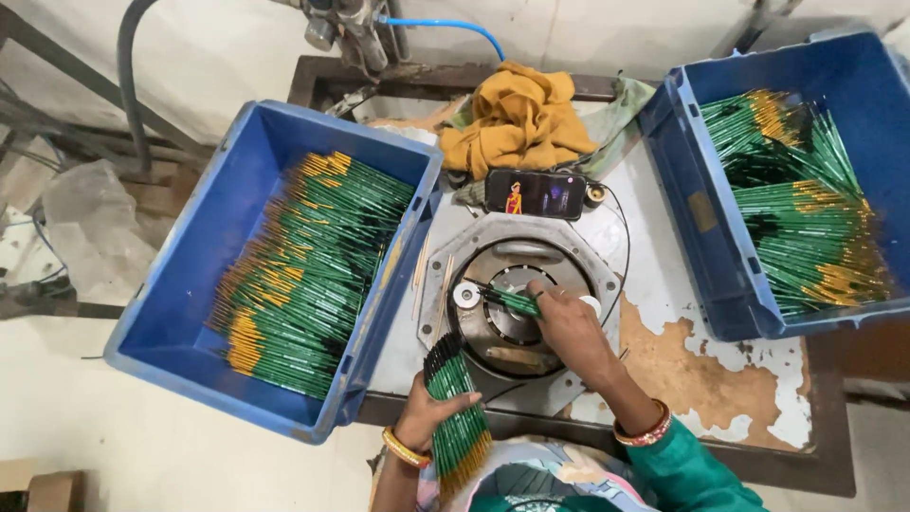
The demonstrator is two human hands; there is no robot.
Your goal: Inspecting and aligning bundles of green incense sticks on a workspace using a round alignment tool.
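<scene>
The right crate [706, 218] runs past the picture's edge. The left hand [427, 417] covers the middle of the pencil bundle [457, 408]. The phone [536, 193] screen's picture is too small to make out.

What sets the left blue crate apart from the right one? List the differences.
The left blue crate holds its green pencils in one neat slanted layer; the right blue crate holds them in crossed heaps. The left crate sits whole in view, beside the bench; the right is cut by the frame edge. Both are blue plastic, filled with green pencils with yellow ends.
</scene>
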